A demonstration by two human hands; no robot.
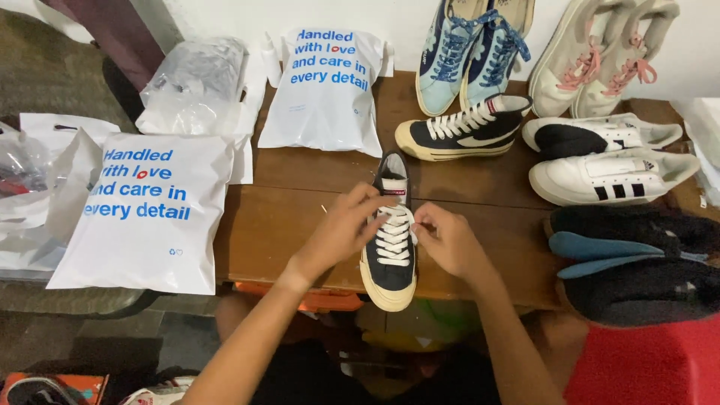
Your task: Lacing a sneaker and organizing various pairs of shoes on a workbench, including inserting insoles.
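A dark navy high-top sneaker (390, 274) with white laces and a cream sole stands on the wooden table (277, 217), toe toward me. My left hand (341, 229) grips the laces on the shoe's left side. My right hand (446, 238) pinches the laces on the right side, near the upper eyelets. Its matching sneaker (461, 131) lies on its side farther back on the table.
Two white plastic mailer bags (146, 210) (326, 86) with blue print lie left and centre. A clear plastic bag (196, 82) sits behind. Light blue sneakers (469, 52), pale pink-laced sneakers (604, 56), white and black sneakers (607, 157) and dark slippers (637, 255) crowd the right.
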